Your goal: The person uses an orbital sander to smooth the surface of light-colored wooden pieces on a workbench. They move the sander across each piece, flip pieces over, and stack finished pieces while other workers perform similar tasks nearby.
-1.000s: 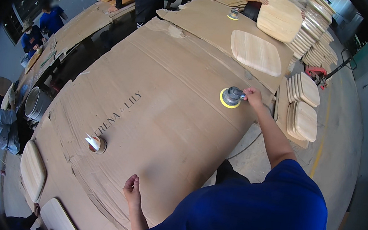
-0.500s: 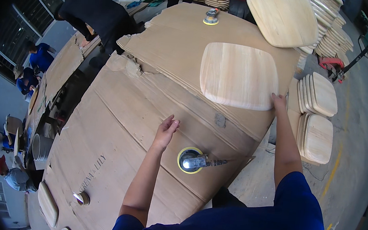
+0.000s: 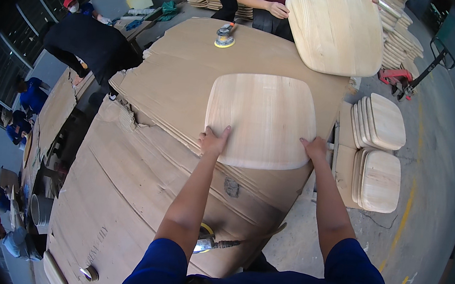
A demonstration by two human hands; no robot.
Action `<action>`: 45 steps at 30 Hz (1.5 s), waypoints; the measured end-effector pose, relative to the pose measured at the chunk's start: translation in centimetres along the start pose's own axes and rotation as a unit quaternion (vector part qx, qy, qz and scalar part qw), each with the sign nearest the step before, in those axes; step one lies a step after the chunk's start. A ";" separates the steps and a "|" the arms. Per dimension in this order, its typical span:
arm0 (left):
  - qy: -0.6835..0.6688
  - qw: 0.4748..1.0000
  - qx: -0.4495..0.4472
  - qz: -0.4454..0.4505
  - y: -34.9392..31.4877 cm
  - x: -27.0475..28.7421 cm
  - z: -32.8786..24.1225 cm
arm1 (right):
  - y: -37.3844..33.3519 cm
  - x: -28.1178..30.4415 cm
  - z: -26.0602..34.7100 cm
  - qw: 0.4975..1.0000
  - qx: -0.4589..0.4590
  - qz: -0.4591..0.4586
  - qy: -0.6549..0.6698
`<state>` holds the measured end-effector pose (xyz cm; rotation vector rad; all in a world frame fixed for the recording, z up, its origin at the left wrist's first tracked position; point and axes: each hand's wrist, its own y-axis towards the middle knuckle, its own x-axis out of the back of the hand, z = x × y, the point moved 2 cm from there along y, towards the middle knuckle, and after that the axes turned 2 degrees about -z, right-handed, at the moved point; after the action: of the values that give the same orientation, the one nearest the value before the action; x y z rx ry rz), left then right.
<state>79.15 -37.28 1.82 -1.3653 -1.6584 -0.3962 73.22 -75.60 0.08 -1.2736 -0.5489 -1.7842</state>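
Note:
A pale wooden panel with rounded corners (image 3: 261, 118) lies on the cardboard-covered table in front of me. My left hand (image 3: 214, 139) grips its lower left edge, thumb on the top face. At the lower right edge my right hand (image 3: 315, 148) holds the same panel, its thumb also on top. Nearer to me, a round sander with a yellow-edged pad (image 3: 204, 243) sits on the cardboard, partly hidden behind my left forearm; its hose runs to the right.
Across the cardboard sheet (image 3: 138, 188), a person holds a similar panel (image 3: 338, 31); another sander (image 3: 225, 36) stands there. Panel stacks (image 3: 378, 181) are on the right, before a red pallet jack (image 3: 396, 80). A small tin (image 3: 90, 273) stands lower left. Several people work along the left.
My left hand has reached forward and taken hold of the panel's left edge. The panel now lies nearer to me. Across the table, the other person's panel has come lower.

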 end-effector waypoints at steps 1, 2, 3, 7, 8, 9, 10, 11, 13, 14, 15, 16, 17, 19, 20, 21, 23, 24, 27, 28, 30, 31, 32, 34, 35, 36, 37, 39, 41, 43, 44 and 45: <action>-0.008 1.000 -0.001 0.007 -0.6 0.1 -0.3 | 0.1 0.5 0.1 1.000 0.003 0.029 -0.008; -0.003 1.000 0.000 0.014 -1.1 0.3 -0.4 | 0.1 0.9 0.2 0.999 0.009 0.049 -0.012; 0.004 1.000 0.000 0.011 -1.7 0.6 -0.6 | -0.1 1.4 0.1 0.999 0.022 0.047 -0.011; -0.007 0.999 -0.018 0.032 -4.8 1.1 -0.6 | -1.0 2.8 -1.2 0.998 0.052 0.016 0.020; -0.007 0.999 -0.025 0.041 -5.7 1.1 -0.5 | -1.3 2.8 -1.7 0.999 0.034 0.019 0.025; -0.003 0.998 -0.033 0.049 -6.5 1.1 -0.4 | -1.5 3.0 -2.4 0.996 0.051 0.018 0.074; 0.007 0.998 -0.035 0.057 -7.4 1.1 -0.2 | -1.7 3.2 -3.2 0.992 0.057 0.023 0.112; -0.002 0.996 -0.049 0.069 -8.4 1.0 0.1 | -2.0 3.2 -4.1 0.987 0.064 0.025 0.147; -0.022 0.994 -0.060 0.092 -10.4 1.0 0.5 | -3.3 3.1 -6.3 0.983 0.007 0.036 0.178; -0.024 0.993 -0.060 0.102 -11.1 1.0 0.7 | -4.1 3.1 -7.5 0.979 -0.031 0.039 0.196; 0.000 0.991 -0.067 0.111 -11.8 1.1 0.9 | -5.4 3.1 -8.7 0.970 -0.058 0.078 0.223; -0.002 0.988 -0.072 0.133 -12.3 1.3 1.2 | -7.1 3.3 -10.1 0.952 -0.105 0.120 0.260; -0.004 0.985 -0.072 0.154 -12.7 1.5 1.6 | -9.2 3.7 -11.1 0.933 -0.108 0.148 0.311; 0.024 0.981 -0.077 0.176 -13.0 1.6 2.4 | -13.9 5.0 -13.1 0.900 -0.134 0.230 0.346; 0.023 0.980 -0.094 0.172 -12.7 1.5 2.5 | -15.5 5.8 -13.8 0.893 -0.136 0.281 0.323; 0.025 0.980 -0.111 0.161 -12.1 1.3 2.5 | -16.3 6.4 -14.6 0.869 -0.194 0.302 0.342; 0.041 0.979 -0.124 0.157 -10.8 0.7 2.3 | -17.2 6.4 -15.6 0.810 -0.299 0.351 0.364; 0.062 0.978 -0.116 0.162 -9.8 0.0 1.7 | -16.7 6.2 -15.7 0.819 -0.281 0.292 0.407; 0.044 0.986 -0.110 0.122 -8.5 -1.7 -0.6 | -15.0 2.4 -15.3 0.839 -0.273 0.086 0.464; 0.046 0.990 -0.100 0.082 -8.3 -2.0 -1.4 | -14.7 1.3 -15.2 0.837 -0.262 0.078 0.475; -0.038 0.993 -0.070 0.081 -8.2 -1.7 -2.3 | -14.9 0.2 -15.2 0.816 -0.252 0.062 0.516; -0.064 0.993 -0.047 0.091 -7.9 -1.1 -2.5 | -14.8 -0.2 -15.0 0.802 -0.255 0.061 0.537; -0.084 0.990 -0.024 0.114 -7.7 -0.5 -2.7 | -14.8 -0.2 -14.6 0.797 -0.232 0.090 0.550; -0.125 0.985 -0.011 0.117 -8.8 0.9 -2.8 | -15.5 0.9 -14.3 0.769 -0.246 0.091 0.583; -0.145 0.985 -0.026 0.095 -9.2 1.8 -2.9 | -15.5 1.8 -13.8 0.777 -0.231 0.072 0.582; -0.160 0.983 -0.043 0.082 -9.6 2.9 -3.2 | -15.5 2.4 -13.0 0.776 -0.230 0.047 0.585; -0.189 0.978 -0.056 0.064 -10.0 4.2 -3.1 | -16.2 3.1 -12.5 0.772 -0.241 0.021 0.588; -0.257 0.963 -0.077 0.034 -11.1 7.7 -2.2 | -16.7 5.0 -10.6 0.774 -0.179 -0.012 0.608; -0.351 0.930 -0.109 -0.019 -13.0 11.9 -0.3 | -16.6 7.1 -7.8 0.750 -0.068 -0.005 0.658; -0.430 0.883 -0.169 -0.084 -14.9 16.5 2.5 | -16.6 8.8 -4.5 0.733 0.027 0.006 0.679; -0.454 0.862 -0.195 -0.113 -15.8 18.9 4.2 | -16.6 9.4 -2.5 0.712 0.097 0.018 0.695; -0.492 0.829 -0.240 -0.117 -17.2 21.1 6.3 | -16.6 9.7 -0.4 0.711 0.131 0.038 0.690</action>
<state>61.82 -25.76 20.46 -1.9173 -2.7288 -0.2560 58.04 -70.68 10.86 0.4200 0.1522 -1.9278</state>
